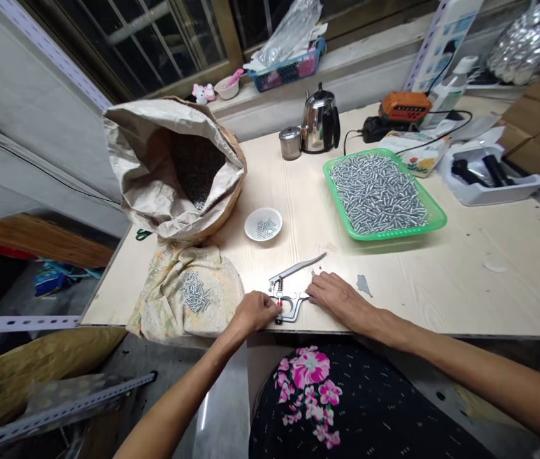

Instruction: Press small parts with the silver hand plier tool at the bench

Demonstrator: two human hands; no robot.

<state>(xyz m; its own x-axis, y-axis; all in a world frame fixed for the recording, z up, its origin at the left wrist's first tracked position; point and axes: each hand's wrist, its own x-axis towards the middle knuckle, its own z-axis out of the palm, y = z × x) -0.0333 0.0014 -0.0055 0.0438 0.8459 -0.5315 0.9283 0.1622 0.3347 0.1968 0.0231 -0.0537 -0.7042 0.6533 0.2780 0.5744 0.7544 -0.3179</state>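
Note:
At the table's front edge lies a grey metal hand-tool frame (292, 312) with a rounded opening. My left hand (257, 310) pinches at its left end, beside a dark fitting with a red part; the fingertips partly hide what they grip. A spring (280, 284) stands out above that end. The fingers of my right hand (334, 294) are curled onto the frame's right tip. Just beyond both hands rests a long grey lever (301, 264), slanting up to the right. A small grey flat piece (364, 285) sits to the right of my right hand.
A white bowl (249, 231) and a green tray (384, 236) hold small metal pins. More pins (196, 293) lie on a patterned cloth (224, 274) at left. Behind it stands a large open sack (155, 197). A kettle (317, 124) and white box (484, 197) are farther back.

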